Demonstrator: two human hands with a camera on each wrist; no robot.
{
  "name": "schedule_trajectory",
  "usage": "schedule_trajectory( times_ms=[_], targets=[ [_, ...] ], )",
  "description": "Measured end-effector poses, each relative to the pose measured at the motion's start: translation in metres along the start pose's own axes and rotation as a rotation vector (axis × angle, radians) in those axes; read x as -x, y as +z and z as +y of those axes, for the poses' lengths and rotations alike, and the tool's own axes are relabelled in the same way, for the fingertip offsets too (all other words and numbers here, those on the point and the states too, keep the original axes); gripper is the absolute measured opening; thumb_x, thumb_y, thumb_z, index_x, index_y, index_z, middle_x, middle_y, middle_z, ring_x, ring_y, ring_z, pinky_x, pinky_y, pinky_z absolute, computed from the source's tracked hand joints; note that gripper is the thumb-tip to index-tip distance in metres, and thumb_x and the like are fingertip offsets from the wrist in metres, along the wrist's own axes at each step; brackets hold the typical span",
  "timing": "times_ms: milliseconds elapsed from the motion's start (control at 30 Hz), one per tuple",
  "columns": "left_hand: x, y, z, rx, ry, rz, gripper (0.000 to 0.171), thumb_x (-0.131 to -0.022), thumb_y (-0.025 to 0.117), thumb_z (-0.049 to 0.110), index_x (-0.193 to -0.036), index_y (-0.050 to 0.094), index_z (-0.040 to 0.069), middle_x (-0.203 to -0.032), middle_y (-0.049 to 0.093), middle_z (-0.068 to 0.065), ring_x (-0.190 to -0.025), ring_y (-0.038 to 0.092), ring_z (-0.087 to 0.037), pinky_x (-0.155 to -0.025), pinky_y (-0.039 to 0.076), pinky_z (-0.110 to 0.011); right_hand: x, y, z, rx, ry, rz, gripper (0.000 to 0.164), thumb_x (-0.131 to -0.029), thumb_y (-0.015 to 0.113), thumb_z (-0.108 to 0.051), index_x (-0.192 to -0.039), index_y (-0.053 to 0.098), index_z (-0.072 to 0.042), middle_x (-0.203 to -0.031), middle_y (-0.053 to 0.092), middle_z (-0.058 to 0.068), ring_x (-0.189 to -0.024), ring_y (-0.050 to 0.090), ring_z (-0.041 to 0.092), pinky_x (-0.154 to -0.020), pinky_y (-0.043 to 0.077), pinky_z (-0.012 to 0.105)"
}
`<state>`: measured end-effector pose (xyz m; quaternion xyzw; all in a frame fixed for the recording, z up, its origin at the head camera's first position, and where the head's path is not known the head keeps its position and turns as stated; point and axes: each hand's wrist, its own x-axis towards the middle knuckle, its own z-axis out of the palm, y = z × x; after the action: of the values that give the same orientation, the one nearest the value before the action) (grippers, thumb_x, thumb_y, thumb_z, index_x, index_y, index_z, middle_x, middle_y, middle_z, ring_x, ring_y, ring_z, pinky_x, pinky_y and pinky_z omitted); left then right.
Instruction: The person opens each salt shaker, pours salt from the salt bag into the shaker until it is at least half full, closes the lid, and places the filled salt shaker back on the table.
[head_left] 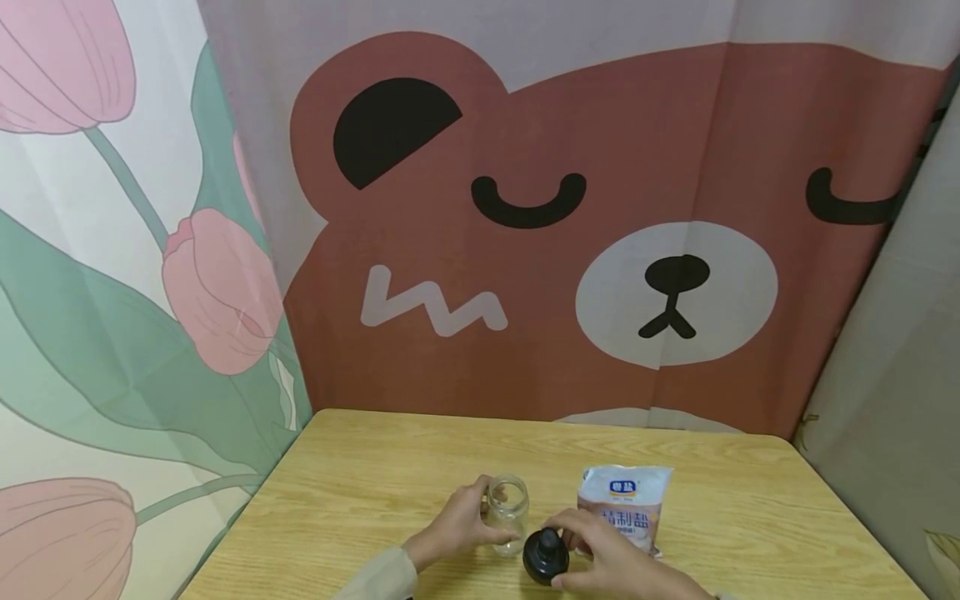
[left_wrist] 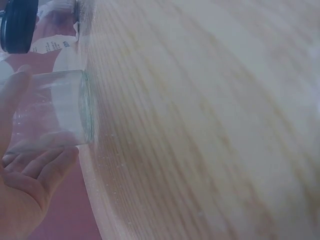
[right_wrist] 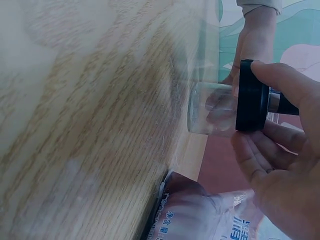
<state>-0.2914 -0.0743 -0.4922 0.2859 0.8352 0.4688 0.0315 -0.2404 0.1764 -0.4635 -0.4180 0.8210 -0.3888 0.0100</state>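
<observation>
Gripping clear cylindrical glass jar upright on yellow wood-grain tbl w/ fingers of L hand; pinching black round knob-topped lid w/ R hand, just beside jar, nr white-pink plastic salt bag.

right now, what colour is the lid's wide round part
Black; the lid shows best in the right wrist view.

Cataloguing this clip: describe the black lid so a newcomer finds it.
On the wooden table, find the right hand, near the printed packet. It grips the black lid, near the glass jar. Of these three, only the lid is black and knobbed.
</observation>
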Motion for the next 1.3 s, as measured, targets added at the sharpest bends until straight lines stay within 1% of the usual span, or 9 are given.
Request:
schedule_trajectory(
  times_ms=[200,267,533,733,933,1033,1133,1267,1300],
  targets=[
    [0.0,0.001,-0.002,-0.011,0.017,0.004,0.069,-0.065,0.075,0.039,-0.114,0.044,0.002,-0.109,0.056,-0.012,-0.094,0.057,-0.01,-0.072,0.047,-0.021,0.0,0.0,0.001,-0.031,-0.002,-0.04,0.049,-0.075,0.071,-0.027,-0.116,0.05,-0.011,-0.105,0.052,-0.003,-0.083,0.053,0.008,-0.07,0.048,0.029],
    [0.0,0.002,-0.002,-0.021,0.022,0.007,0.068,-0.065,0.075,0.039,-0.114,0.044,0.002,-0.109,0.056,-0.013,-0.094,0.056,-0.01,-0.073,0.047,-0.021,0.001,0.001,0.006,-0.034,0.01,-0.053,0.05,-0.075,0.07,-0.029,-0.117,0.05,-0.011,-0.106,0.051,-0.004,-0.084,0.053,0.007,-0.07,0.048,0.028],
    [0.0,0.0,-0.001,-0.059,0.008,0.009,0.068,-0.066,0.074,0.04,-0.114,0.044,0.004,-0.108,0.056,-0.01,-0.094,0.056,-0.01,-0.072,0.046,-0.021,0.002,0.007,0.012,0.006,-0.016,-0.025,0.052,-0.073,0.073,-0.026,-0.115,0.051,-0.006,-0.105,0.053,-0.003,-0.082,0.054,0.006,-0.069,0.048,0.026],
    [-0.001,-0.002,0.0,-0.08,0.021,0.016,0.069,-0.065,0.074,0.042,-0.114,0.045,0.003,-0.108,0.056,-0.011,-0.096,0.056,-0.011,-0.073,0.046,-0.021,0.002,0.007,0.014,0.026,-0.029,-0.046,0.053,-0.071,0.074,-0.024,-0.115,0.051,-0.007,-0.106,0.055,-0.002,-0.081,0.053,0.005,-0.068,0.048,0.025],
    [0.0,-0.003,0.002,-0.073,0.01,0.01,0.069,-0.066,0.074,0.042,-0.114,0.044,0.003,-0.108,0.056,-0.011,-0.096,0.056,-0.011,-0.072,0.046,-0.021,0.002,0.007,0.016,0.026,-0.001,-0.094,0.053,-0.074,0.072,-0.028,-0.117,0.05,-0.007,-0.108,0.054,-0.004,-0.083,0.052,0.004,-0.068,0.047,0.025],
    [0.0,-0.003,0.002,-0.075,0.012,0.014,0.07,-0.066,0.074,0.041,-0.115,0.044,0.003,-0.108,0.056,-0.011,-0.096,0.056,-0.012,-0.073,0.046,-0.022,0.002,0.009,0.017,0.039,-0.027,-0.105,0.053,-0.074,0.071,-0.029,-0.117,0.05,-0.007,-0.108,0.054,-0.005,-0.084,0.052,0.004,-0.069,0.046,0.024],
    [0.0,-0.002,0.002,-0.088,0.012,0.016,0.071,-0.065,0.074,0.043,-0.115,0.044,0.003,-0.107,0.057,-0.009,-0.095,0.056,-0.012,-0.072,0.046,-0.022,0.003,0.011,0.019,0.018,-0.051,-0.126,0.052,-0.075,0.07,-0.031,-0.116,0.05,-0.007,-0.107,0.053,-0.005,-0.086,0.052,0.005,-0.069,0.046,0.024],
    [0.001,-0.001,0.001,-0.1,0.01,0.017,0.071,-0.065,0.073,0.045,-0.114,0.045,0.003,-0.106,0.057,-0.008,-0.095,0.056,-0.011,-0.072,0.046,-0.022,0.004,0.013,0.02,-0.04,-0.036,-0.156,0.053,-0.075,0.069,-0.034,-0.116,0.05,-0.007,-0.105,0.053,-0.005,-0.086,0.051,0.006,-0.068,0.046,0.024],
    [0.001,-0.001,0.001,-0.087,0.005,0.014,0.07,-0.065,0.073,0.044,-0.114,0.045,0.003,-0.106,0.057,-0.008,-0.095,0.056,-0.011,-0.073,0.046,-0.022,0.004,0.013,0.02,-0.041,-0.033,-0.158,0.053,-0.075,0.069,-0.034,-0.116,0.05,-0.006,-0.105,0.053,-0.006,-0.086,0.051,0.006,-0.067,0.045,0.024]
  ],
)
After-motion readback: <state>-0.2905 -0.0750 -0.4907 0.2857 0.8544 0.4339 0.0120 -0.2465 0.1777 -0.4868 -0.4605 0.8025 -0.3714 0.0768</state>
